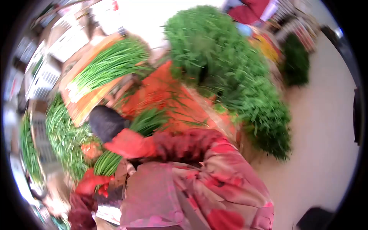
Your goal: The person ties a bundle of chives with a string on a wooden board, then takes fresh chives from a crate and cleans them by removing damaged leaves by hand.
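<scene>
My right hand (108,124) wears a red glove with a dark, blurred part over the fingers. It reaches left over a bunch of long green chives (149,122), whose leaves stick out to its right; its fingers cannot be made out. At lower left, my left hand (92,183), in a red glove, curls its fingers at the near end of the chives (107,163). Both sleeves are dark red and stained. Under the leaves lies an orange sheet (143,96) with loose green scraps on it.
A bundle of chives with pale ends (109,65) lies on an orange-topped board (82,107). Loose greens (63,134) pile up at left, near white crates (45,78). A large green heap (226,61) stands ahead and right. Another person's red clothing (247,11) shows beyond it. Pale floor (318,126) runs along the right.
</scene>
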The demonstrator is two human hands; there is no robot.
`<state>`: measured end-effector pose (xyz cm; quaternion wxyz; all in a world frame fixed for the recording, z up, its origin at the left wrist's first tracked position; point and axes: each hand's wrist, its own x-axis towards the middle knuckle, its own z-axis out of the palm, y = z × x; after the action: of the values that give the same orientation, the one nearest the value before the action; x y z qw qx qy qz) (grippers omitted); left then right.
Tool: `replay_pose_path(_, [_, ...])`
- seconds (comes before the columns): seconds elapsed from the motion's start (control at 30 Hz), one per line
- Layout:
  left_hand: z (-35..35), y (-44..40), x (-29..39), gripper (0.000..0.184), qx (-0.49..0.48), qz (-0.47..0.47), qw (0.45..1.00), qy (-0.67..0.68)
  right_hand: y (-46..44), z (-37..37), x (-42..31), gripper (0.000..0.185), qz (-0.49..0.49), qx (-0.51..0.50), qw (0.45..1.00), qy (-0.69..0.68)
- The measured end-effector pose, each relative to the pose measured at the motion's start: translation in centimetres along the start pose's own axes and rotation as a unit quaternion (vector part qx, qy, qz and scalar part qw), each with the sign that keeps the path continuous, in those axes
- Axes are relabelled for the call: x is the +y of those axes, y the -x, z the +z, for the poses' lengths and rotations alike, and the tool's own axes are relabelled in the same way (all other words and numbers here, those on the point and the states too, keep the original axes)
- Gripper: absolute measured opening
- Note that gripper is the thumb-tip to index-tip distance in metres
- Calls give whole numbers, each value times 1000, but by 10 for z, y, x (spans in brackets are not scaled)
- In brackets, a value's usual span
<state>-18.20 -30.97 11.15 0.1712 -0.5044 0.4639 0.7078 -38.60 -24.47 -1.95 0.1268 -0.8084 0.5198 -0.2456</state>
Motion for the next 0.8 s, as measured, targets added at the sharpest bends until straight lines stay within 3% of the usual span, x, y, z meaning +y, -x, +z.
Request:
replay_pose_path(0.1, [-11, -6, -4, 21, 36, 16, 999, 32, 24, 10, 54, 16, 39, 109, 990, -76])
replay_pose_path(0.17, [-24, -9, 1, 19, 73, 56, 993, 71, 22, -35, 88, 29, 141, 43, 982, -121])
replay_pose_path(0.2, [-34, -11, 1, 18, 96, 81, 989, 85, 15, -55, 103, 27, 191, -15, 980, -44])
replay_pose_path(0.27, [-58, -28, 0, 18, 122, 94, 983, 103, 7, -57, 157, 29, 241, 14, 970, 17])
replay_pose_path(0.33, [-76, -51, -5, 19, 145, 132, 977, 85, -24, -85, 180, 34, 181, 56, 970, 150])
replay_pose_path(0.4, [-88, -84, -23, 19, 167, 163, 968, 96, -75, -97, 202, 37, 224, 17, 962, 158])
replay_pose_path(0.47, [-93, -111, -30, 23, 349, 304, 873, -155, -129, -95, 221, 43, 170, 41, 970, 168])
replay_pose_path(0.53, [-98, -121, -12, 28, 445, 330, 786, -274, -186, -89, 227, 46, 144, 0, 974, 173])
replay_pose_path(0.57, [-110, -137, -16, 36, 478, 369, 708, -365, -211, -84, 228, 50, 116, -13, 973, 200])
replay_pose_path(0.73, [-145, -157, 30, 50, 430, 337, 698, -463, -294, -22, 247, 56, 72, -58, 969, 227])
replay_pose_path(0.8, [-157, -172, 41, 62, 457, 386, 623, -504, -305, 0, 251, 62, 86, -115, 961, 236])
